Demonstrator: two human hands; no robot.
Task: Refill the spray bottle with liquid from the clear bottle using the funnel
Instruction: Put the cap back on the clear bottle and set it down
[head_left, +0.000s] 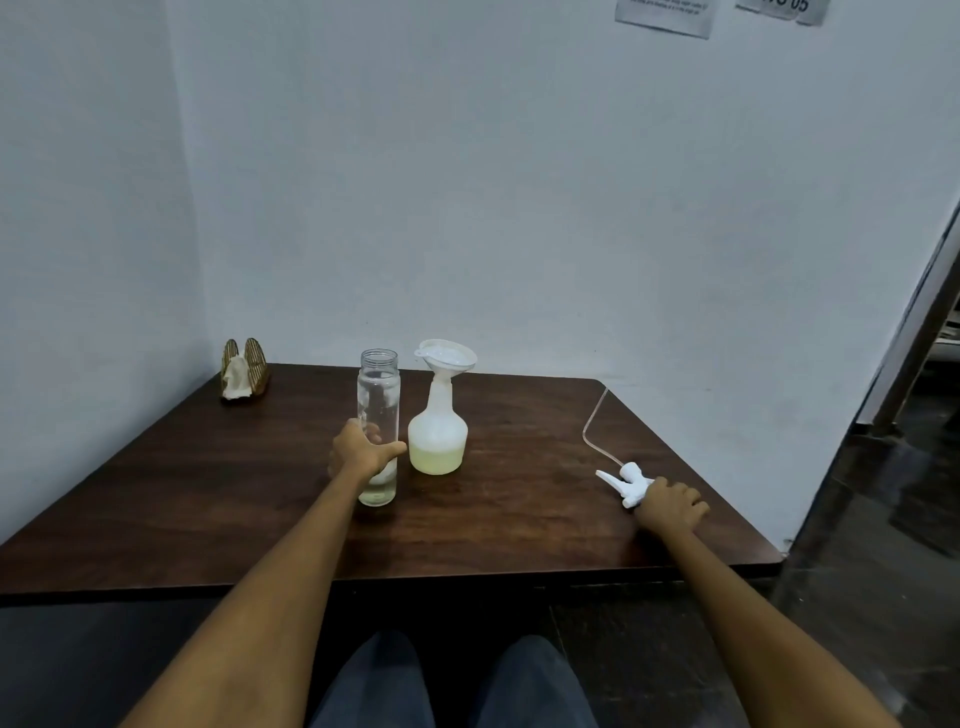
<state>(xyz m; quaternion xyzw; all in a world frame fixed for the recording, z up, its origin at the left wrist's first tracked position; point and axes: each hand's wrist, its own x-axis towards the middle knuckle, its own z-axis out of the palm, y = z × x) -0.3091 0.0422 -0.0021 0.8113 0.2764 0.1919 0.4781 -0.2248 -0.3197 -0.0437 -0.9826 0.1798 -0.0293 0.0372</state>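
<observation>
Head view: the clear bottle (379, 431), upright, uncapped and nearly empty, is gripped low on its body by the left hand (361, 453), fingers wrapped round it. Just beside it on the table (218, 499) stands the spray bottle (438, 434), the funnel (447, 357) seated in its neck, pale liquid at its base. The spray head (626, 480) is touched by the right hand (671, 506); its grip cannot be told.

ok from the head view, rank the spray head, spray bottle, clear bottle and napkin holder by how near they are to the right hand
From the right hand:
1. Spray head, touching the fingers, at the table's right.
2. Spray bottle, mid-table, funnel in its neck.
3. Clear bottle, just left of it, held by the left hand.
4. Napkin holder, far left corner.
</observation>
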